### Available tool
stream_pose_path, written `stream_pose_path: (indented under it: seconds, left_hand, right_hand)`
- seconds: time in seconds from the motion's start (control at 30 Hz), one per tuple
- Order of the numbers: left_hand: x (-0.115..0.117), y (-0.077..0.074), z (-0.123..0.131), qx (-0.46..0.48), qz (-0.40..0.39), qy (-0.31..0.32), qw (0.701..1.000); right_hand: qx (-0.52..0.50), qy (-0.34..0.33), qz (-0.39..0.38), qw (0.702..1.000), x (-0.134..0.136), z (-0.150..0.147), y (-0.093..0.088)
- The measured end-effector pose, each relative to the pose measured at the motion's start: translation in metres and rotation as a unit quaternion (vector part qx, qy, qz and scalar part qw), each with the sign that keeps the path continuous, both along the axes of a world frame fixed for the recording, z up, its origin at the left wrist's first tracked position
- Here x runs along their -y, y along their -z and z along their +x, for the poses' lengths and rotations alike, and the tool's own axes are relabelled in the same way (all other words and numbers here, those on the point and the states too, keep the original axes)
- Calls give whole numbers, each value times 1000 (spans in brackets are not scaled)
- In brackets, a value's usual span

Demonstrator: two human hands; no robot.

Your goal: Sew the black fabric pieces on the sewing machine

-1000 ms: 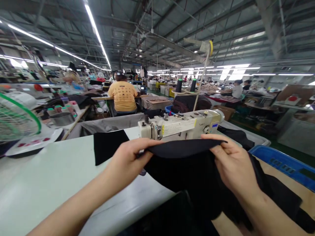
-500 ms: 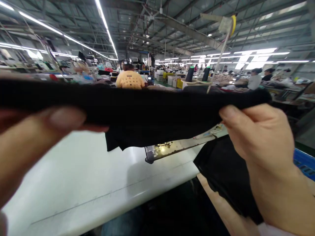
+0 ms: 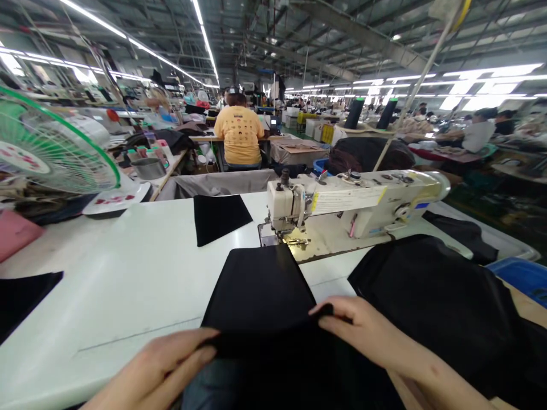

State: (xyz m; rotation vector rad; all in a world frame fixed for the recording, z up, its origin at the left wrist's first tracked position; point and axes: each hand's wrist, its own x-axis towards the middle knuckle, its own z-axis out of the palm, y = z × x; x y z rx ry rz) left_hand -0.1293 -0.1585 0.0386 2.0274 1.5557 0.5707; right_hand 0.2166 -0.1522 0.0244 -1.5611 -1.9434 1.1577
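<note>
A black fabric piece (image 3: 260,285) lies partly on the white table, its far end close to the needle area of the sewing machine (image 3: 342,199). Its near edge is lifted and stretched between both hands at the table's front edge. My left hand (image 3: 164,364) pinches the left corner between thumb and fingers. On the opposite corner, my right hand (image 3: 354,327) is closed in the same kind of pinch. Below the hands, dark cloth and my lap blend together, so the fabric's lower limit cannot be made out.
Another black piece (image 3: 220,216) lies left of the machine, and a black pile (image 3: 427,296) sits to the right. A green fan (image 3: 55,142) stands at left. A blue basket (image 3: 519,276) is at far right. A person in a yellow shirt (image 3: 239,134) sits ahead.
The fabric has come down from in front of my face to the table's front edge, still held by both hands. The sewing machine and more of the table now show.
</note>
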Motion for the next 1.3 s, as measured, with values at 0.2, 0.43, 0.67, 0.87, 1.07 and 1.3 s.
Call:
stream_pose_path:
  seconds: [0.2,0.43,0.67,0.87,1.07,1.3]
  left_hand:
    - [-112,8,19,-124,48,-46,990]
    - [-175,47,25,-170,75,-72,980]
    - [-153,50,29,-62,113,-75,989]
    - [-102,32,28,248,71,-104,960]
    - [-83,30,37,382,0,-139,914]
    - [-70,28,44,418,50,-208,883]
  right_hand:
    - [31,105,176,978,-87,-39,39]
    - [87,189,213,955,-133,-69,65]
    - [36,147,275,950,-121,-60,63]
    - [-44,106,369,922,-83,-31,60]
    - [-158,208,300,917,-69,-27,44]
    - [-268,283,131,912,-59,-24,21]
